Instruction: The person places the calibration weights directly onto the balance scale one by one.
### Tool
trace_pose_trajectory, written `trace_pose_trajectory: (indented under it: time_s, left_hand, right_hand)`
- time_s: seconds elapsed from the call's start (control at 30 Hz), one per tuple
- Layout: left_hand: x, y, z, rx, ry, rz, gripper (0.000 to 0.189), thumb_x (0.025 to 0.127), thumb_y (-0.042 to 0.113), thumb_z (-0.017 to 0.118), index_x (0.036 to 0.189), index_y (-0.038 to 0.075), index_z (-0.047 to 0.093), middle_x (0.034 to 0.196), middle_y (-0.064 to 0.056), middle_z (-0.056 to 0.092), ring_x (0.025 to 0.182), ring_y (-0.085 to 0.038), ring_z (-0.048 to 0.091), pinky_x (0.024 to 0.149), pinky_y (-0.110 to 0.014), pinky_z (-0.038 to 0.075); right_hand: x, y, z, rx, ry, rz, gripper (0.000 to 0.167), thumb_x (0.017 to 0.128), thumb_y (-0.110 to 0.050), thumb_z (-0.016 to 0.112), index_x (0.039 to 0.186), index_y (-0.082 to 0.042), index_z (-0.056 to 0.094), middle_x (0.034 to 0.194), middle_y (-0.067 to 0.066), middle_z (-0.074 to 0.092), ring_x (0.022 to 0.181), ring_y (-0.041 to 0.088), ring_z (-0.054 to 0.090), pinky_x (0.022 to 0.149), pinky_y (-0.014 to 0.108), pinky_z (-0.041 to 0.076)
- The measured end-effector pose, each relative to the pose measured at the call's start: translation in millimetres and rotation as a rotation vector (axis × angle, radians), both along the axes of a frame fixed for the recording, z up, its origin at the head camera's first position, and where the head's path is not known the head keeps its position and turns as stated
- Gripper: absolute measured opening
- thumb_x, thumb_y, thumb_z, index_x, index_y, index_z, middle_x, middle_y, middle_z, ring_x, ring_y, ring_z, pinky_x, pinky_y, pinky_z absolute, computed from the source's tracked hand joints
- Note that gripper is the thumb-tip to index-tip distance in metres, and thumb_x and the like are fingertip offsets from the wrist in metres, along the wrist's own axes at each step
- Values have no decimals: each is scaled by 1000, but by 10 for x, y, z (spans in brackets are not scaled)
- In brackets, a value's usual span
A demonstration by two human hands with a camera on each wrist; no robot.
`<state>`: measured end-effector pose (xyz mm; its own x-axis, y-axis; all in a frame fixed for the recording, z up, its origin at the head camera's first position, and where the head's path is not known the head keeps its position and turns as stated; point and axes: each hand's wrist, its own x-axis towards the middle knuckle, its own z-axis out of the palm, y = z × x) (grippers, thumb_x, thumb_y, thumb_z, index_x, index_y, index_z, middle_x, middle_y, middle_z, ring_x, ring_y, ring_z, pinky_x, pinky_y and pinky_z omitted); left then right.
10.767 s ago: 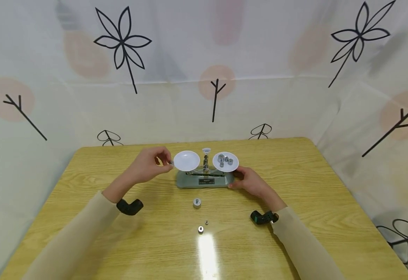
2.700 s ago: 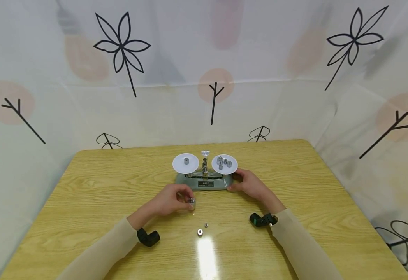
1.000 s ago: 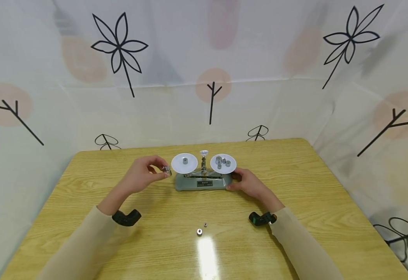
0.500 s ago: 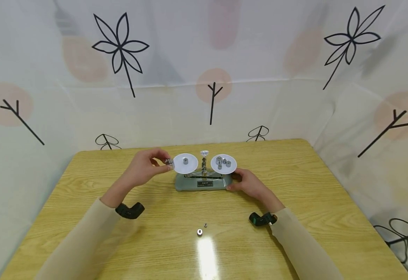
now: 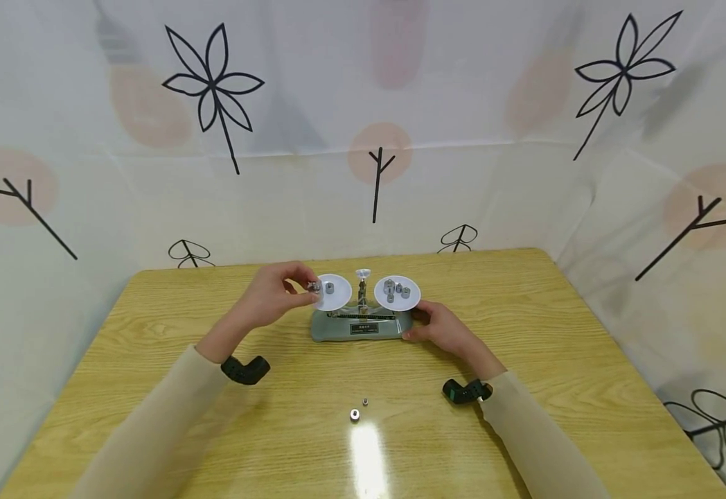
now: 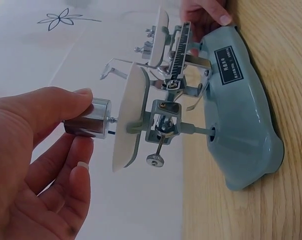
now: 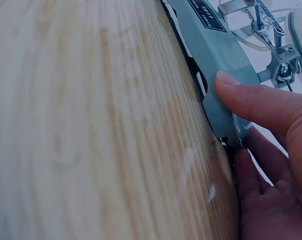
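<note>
My left hand pinches a large shiny cylindrical weight between thumb and fingers, over the left part of the left pan of a balance scale. In the left wrist view the weight is just above that white pan. A smaller weight stands on the same pan. The right pan bears several metal weights. My right hand grips the right end of the scale's green base, thumb on its front top and fingers round the end.
On the wooden table, in front of the scale, stand a small weight and a tiny weight. A printed white cloth hangs behind the table and at both sides.
A weight came onto the left pan, and my left hand took the large weight from the table. In the last second it moved right, over the pan. My right hand stays put.
</note>
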<state>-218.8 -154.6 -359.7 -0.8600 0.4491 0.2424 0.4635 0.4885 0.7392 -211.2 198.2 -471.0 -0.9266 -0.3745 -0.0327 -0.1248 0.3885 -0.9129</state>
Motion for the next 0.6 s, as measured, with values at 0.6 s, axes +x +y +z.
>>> trace_pose_trajectory:
  time_s: [0.6]
  left_hand:
    - [-18,106,-73,-38,2,-23,20,85,17,81,102,12,71,96,1,68,89,-19,62,73,-37,51]
  right_hand:
    - [8,4,13,2,12,1,67,80,-6,82,140,1,53,137,19,56,127,34,51,106,50,40]
